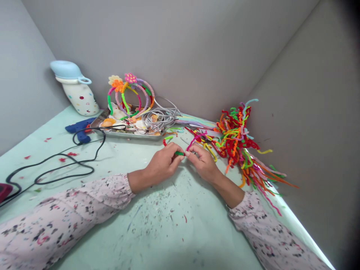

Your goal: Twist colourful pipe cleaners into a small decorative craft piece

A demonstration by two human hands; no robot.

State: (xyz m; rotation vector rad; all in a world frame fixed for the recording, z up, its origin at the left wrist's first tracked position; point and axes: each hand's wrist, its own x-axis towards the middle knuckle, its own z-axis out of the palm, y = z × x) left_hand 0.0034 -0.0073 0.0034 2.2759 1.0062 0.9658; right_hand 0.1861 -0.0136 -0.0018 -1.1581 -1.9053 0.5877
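Observation:
My left hand and my right hand meet at the middle of the pale green table, fingertips pinched together. Between them they hold a short green pipe cleaner. A pink pipe cleaner rises from under my right fingers. Just beyond my right hand lies a tangled heap of coloured pipe cleaners, its ends trailing toward the right wall. Both arms wear speckled pale pink sleeves.
A metal tray at the back holds pipe-cleaner-wrapped headbands, silver wire hoops and shells. A blue glue gun with black cord lies left. A white-and-blue bottle stands in the corner. Grey walls enclose the table.

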